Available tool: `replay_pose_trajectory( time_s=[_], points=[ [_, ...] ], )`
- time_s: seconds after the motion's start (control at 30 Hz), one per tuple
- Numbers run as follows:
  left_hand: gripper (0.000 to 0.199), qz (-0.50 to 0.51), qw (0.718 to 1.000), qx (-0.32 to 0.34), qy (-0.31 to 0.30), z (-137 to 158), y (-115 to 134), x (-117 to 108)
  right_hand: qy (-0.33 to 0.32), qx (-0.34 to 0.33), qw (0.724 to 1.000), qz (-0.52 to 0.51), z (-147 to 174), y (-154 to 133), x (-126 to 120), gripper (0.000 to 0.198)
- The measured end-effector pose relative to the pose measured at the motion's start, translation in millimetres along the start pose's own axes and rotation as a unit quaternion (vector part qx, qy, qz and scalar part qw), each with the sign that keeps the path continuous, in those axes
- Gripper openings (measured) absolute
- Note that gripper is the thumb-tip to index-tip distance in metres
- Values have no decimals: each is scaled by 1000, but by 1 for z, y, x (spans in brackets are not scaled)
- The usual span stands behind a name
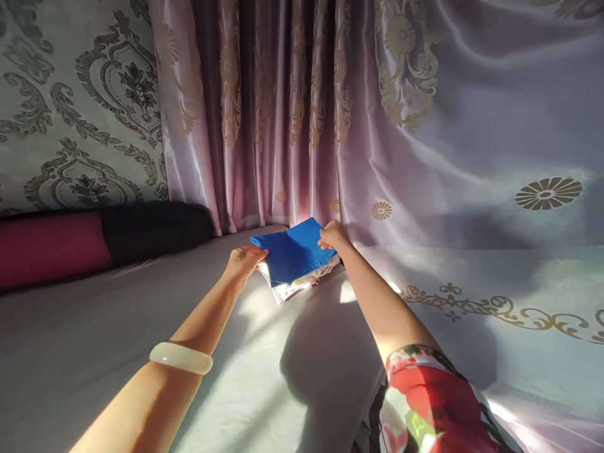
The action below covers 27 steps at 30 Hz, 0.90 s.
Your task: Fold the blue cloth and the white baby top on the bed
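A folded blue cloth [293, 251] lies on top of a stack of light patterned fabric [309, 279], near the far edge of the bed by the curtain. My left hand [245, 259] pinches the blue cloth at its left edge, thumb on top. At the opposite edge my right hand [331, 235] is closed on the same cloth, fingers curled in. The underside of the stack is hidden. A pale bangle [181, 358] circles my left forearm, and a red floral sleeve [427, 399] covers my right upper arm.
The stack rests on a grey-white sheet [141, 314]. A long pink and black bolster [155, 233] lies along the patterned wall [80, 107] on the left. Lilac curtains [368, 145] with gold motifs hang behind and to the right. Sunlight and shadows cross the sheet.
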<state>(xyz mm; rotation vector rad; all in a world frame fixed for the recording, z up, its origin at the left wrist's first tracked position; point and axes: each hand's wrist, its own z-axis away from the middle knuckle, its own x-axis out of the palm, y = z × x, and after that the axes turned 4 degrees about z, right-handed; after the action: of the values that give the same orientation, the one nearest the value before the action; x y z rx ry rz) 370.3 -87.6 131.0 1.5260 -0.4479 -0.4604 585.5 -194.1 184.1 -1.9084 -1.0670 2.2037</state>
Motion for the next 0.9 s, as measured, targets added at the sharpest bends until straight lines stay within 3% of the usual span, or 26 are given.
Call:
replay_pose_trajectory(
  time_s=[0.27,0.53,0.9],
  points=[
    [25,50,997,-51,25,-25,-24,51,137,-51,981,131,-19,12,-3,25],
    [16,83,992,-88,33,-37,-38,70,152,-41,973,171,-35,18,-4,27],
    [12,73,992,-102,21,-42,-62,71,133,-30,972,194,-50,30,14,28]
  ],
)
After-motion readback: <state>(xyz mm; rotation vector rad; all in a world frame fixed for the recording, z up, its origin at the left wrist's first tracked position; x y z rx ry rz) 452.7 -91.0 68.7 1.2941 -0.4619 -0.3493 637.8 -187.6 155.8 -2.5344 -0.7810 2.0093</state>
